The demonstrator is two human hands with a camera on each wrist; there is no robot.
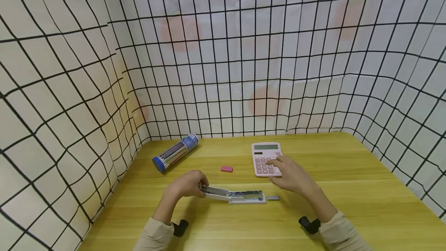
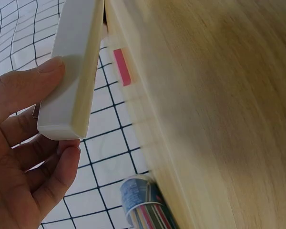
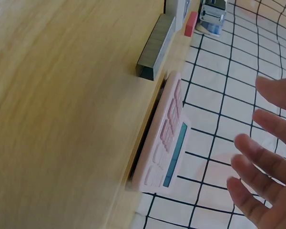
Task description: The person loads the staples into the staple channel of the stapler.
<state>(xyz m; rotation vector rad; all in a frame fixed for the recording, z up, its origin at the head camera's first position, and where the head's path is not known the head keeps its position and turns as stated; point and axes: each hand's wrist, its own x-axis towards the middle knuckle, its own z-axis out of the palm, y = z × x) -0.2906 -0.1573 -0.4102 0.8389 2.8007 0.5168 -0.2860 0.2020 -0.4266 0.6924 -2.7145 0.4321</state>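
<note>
A white stapler (image 1: 247,197) lies on the table, unfolded with its top arm swung out to the left. My left hand (image 1: 189,184) grips the end of that arm; in the left wrist view the thumb presses on its white cover (image 2: 71,71) and the fingers curl beneath. Just right of the stapler's base lies a small grey strip of staples (image 1: 273,198), seen larger as a block of staples (image 3: 156,47) in the right wrist view. My right hand (image 1: 290,173) hovers by the lower right of a pink calculator (image 1: 266,160), fingers spread and holding nothing.
A pink eraser (image 1: 227,169) lies behind the stapler. At the back left rests a clear tube of pencils (image 1: 175,152) with a blue end. Grid-patterned cloth walls (image 1: 240,69) enclose the wooden table (image 1: 331,165) at the back and sides.
</note>
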